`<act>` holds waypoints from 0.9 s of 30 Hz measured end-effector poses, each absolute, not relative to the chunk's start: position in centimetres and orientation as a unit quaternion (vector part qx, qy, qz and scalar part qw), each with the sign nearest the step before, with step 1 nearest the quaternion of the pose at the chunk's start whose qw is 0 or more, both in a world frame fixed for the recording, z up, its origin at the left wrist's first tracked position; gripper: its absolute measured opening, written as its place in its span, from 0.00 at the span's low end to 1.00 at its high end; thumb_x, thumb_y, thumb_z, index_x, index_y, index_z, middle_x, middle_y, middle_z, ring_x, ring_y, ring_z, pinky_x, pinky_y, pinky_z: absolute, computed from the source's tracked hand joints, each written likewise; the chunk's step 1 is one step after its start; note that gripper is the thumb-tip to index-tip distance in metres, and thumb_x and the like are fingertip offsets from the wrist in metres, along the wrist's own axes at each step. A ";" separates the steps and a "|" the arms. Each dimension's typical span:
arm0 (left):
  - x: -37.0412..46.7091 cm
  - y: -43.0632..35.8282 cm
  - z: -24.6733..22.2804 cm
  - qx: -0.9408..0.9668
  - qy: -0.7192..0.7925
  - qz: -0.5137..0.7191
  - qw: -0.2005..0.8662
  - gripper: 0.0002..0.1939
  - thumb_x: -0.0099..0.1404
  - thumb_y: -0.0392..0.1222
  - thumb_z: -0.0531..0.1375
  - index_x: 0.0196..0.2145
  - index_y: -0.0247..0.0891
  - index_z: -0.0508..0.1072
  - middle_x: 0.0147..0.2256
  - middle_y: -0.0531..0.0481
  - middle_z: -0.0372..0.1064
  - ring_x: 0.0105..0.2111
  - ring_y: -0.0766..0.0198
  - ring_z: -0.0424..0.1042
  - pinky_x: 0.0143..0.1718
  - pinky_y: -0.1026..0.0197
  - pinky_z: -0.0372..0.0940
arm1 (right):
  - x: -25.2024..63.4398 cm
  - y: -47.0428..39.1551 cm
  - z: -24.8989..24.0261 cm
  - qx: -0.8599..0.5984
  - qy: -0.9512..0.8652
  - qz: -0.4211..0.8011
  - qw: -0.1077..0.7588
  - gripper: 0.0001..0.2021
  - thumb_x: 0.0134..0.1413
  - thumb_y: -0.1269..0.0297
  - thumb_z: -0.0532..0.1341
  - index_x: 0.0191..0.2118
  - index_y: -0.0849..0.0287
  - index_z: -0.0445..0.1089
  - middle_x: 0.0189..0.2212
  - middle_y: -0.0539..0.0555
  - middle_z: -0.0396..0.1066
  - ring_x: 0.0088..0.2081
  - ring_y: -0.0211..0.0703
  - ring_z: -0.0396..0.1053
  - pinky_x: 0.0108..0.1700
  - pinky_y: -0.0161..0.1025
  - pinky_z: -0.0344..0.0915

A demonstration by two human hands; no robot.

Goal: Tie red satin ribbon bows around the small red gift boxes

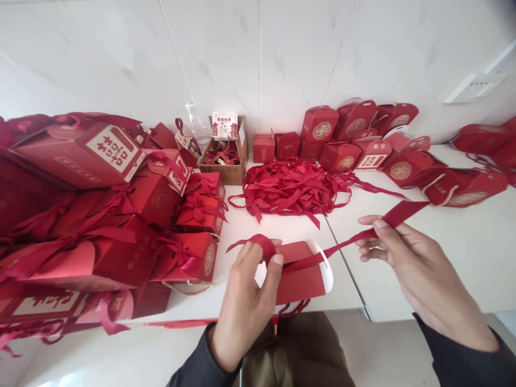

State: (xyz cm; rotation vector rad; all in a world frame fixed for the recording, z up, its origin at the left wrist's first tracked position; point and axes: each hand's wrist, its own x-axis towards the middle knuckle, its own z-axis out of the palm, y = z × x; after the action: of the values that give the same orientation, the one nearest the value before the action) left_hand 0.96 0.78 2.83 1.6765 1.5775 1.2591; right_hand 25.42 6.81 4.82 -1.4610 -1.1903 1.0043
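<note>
A red gift box (300, 285) lies near the table's front edge, its pale-lined flap facing right. Across its top runs a dark red ribbon (310, 262). My left hand (252, 285) is at the box's left end, thumb and fingers closed on the ribbon, with a loose end sticking out to the left. Off to the right, my right hand (407, 252) pinches the ribbon's other end between thumb and forefinger, raised above the table. The stretch between my hands slopes up to the right. My left fingers partly cover the box's left end.
Behind the box lies a heap of red ribbons (294, 188). Many ribbon-tied boxes (185, 258) are stacked on the left. A cardboard box (228, 172) with small items stands by the wall, beside a clear bottle (193, 121). More red boxes (346, 156) line the back right.
</note>
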 end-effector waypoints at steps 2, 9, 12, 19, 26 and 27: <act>1.3 0.7 2.8 0.653 0.588 0.431 0.205 0.09 0.75 0.41 0.56 0.35 0.40 0.69 0.37 0.46 0.70 0.40 0.56 0.71 0.41 0.56 0.66 | 25.4 6.6 5.0 -0.576 -0.463 0.427 0.521 0.18 0.57 0.43 0.69 0.41 0.52 0.79 0.35 0.53 0.76 0.35 0.46 0.73 0.36 0.42 0.76; 3.5 1.3 1.4 0.714 0.589 0.368 0.092 0.08 0.72 0.28 0.53 0.39 0.39 0.68 0.40 0.45 0.64 0.39 0.58 0.66 0.41 0.57 0.65 | 25.0 7.2 4.3 -0.532 -0.426 0.517 0.518 0.26 0.61 0.36 0.62 0.54 0.48 0.75 0.45 0.56 0.78 0.40 0.50 0.76 0.39 0.44 0.77; 4.1 1.4 0.8 0.725 0.577 0.362 0.104 0.08 0.71 0.26 0.53 0.38 0.38 0.66 0.40 0.46 0.64 0.39 0.58 0.65 0.42 0.56 0.65 | 24.8 6.8 2.6 -0.560 -0.431 0.550 0.445 0.34 0.55 0.34 0.65 0.59 0.51 0.71 0.49 0.60 0.77 0.42 0.55 0.77 0.42 0.48 0.76; 4.4 1.6 0.8 0.705 0.579 0.385 0.141 0.09 0.73 0.30 0.54 0.35 0.38 0.68 0.39 0.46 0.67 0.39 0.57 0.63 0.43 0.54 0.62 | 24.1 4.3 3.1 -0.548 -0.550 0.569 0.269 0.23 0.59 0.39 0.65 0.44 0.55 0.78 0.31 0.53 0.73 0.31 0.45 0.66 0.33 0.39 0.67; 3.8 2.0 2.2 0.627 0.579 0.434 0.289 0.18 0.77 0.45 0.52 0.28 0.40 0.66 0.31 0.48 0.68 0.37 0.57 0.67 0.39 0.56 0.61 | 24.2 4.7 6.0 -0.566 -0.567 0.515 0.305 0.24 0.58 0.36 0.64 0.30 0.54 0.74 0.23 0.49 0.61 0.25 0.41 0.55 0.25 0.37 0.55; 3.7 2.0 2.3 0.614 0.578 0.441 0.307 0.18 0.77 0.46 0.52 0.27 0.40 0.66 0.31 0.48 0.68 0.37 0.57 0.68 0.39 0.55 0.61 | 24.1 4.9 6.2 -0.555 -0.581 0.509 0.310 0.23 0.60 0.37 0.63 0.32 0.53 0.75 0.24 0.50 0.62 0.26 0.42 0.56 0.26 0.38 0.57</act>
State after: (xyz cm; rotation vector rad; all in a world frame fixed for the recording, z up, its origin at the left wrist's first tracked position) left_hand 3.67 2.04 2.31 1.6251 1.5287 1.1671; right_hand 24.10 4.89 6.24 -1.4654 -1.5349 1.3437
